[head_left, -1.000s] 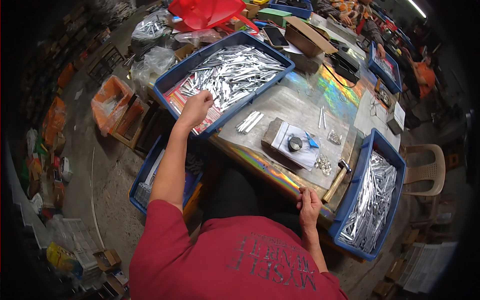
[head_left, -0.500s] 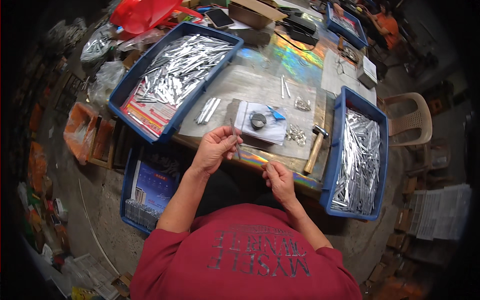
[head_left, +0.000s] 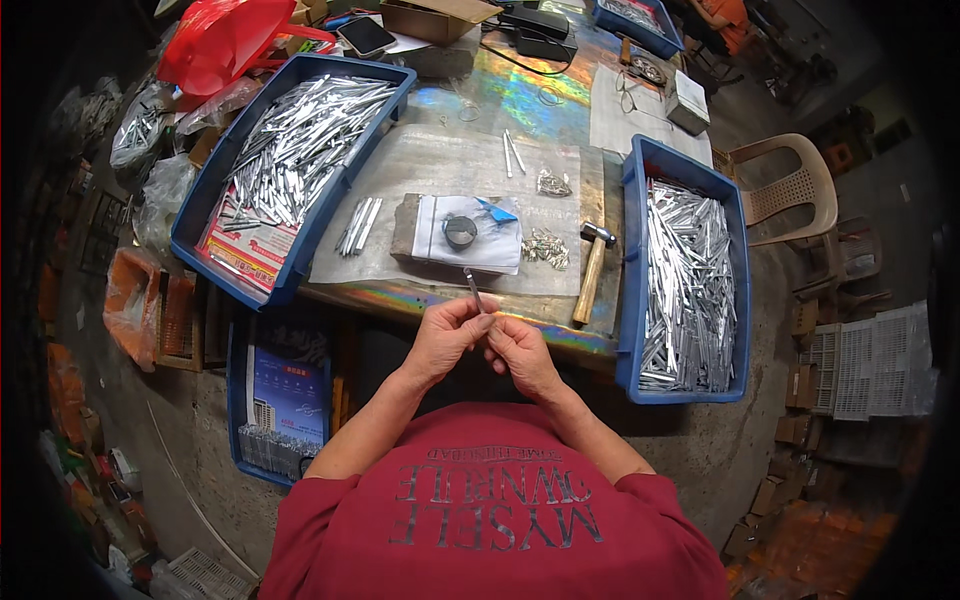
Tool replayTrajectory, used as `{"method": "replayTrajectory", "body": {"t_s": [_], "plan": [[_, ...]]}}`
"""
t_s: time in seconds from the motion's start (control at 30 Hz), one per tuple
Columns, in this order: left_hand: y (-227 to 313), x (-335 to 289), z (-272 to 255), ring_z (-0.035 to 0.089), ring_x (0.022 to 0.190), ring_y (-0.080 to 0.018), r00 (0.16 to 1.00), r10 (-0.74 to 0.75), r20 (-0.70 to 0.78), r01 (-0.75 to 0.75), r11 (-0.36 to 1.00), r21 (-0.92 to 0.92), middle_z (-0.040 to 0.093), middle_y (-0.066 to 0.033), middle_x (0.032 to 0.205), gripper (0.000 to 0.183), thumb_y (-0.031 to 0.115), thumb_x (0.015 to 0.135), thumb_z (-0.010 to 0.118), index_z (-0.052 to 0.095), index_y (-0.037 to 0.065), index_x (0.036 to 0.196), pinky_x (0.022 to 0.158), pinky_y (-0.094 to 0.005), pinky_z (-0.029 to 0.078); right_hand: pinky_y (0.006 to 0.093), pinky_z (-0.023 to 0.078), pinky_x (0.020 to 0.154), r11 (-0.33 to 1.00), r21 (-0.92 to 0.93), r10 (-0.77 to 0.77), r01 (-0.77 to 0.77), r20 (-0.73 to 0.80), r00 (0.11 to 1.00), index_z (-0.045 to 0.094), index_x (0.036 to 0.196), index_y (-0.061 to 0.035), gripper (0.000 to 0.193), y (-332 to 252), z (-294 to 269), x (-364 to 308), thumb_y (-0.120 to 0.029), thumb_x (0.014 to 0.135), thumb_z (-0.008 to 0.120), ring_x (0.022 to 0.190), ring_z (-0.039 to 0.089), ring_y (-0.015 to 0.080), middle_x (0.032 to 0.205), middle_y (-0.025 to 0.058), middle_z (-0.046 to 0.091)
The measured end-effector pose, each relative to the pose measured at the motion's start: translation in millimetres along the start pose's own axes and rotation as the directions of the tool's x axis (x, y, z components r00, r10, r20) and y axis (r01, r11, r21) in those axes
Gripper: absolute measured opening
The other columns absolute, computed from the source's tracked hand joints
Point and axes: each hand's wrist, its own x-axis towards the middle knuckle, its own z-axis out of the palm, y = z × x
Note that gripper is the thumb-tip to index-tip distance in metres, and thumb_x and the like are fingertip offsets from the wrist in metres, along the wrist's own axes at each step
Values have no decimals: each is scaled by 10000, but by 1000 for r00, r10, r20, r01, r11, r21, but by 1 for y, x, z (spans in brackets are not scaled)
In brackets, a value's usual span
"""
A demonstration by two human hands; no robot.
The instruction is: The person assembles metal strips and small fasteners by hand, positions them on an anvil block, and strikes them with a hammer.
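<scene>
I see left hand (head_left: 447,338) pinching slim metal rod (head_left: 473,288) | right hand (head_left: 522,356) together with left, its grip I cannot tell

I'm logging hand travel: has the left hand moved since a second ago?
Yes, rightward and toward the body: then the left hand was over the left blue tray; now it is clear of that tray, beside the right hand.

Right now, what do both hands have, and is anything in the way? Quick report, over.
Left hand: pinching slim metal strip. Right hand: close beside it, grip unclear. Nearest obstacle: paper-topped block, just beyond the strip.
</scene>
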Motion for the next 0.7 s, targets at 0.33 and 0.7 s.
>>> {"method": "replayTrajectory", "body": {"t_s": [0.33,0.7], "plan": [[-4,2,-12,417,484,-24,990,77,-120,-80,997,-16,516,-1,614,126,131,776,562,566,10,809,417,-139,316,327,417,677,231,-966,-718,117,-89,690,521,907,20,190,-20,-62,29,-55,741,467,806,518,316,834,159,542],[-9,0,-17,437,487,-17,993,34,-112,-36,999,-16,543,-27,626,150,164,777,568,557,17,796,397,-126,322,488,309,843,-180,-983,-565,-43,67,822,430,1038,20,358,6,-55,28,-55,689,452,1039,412,299,1084,156,447]]}}
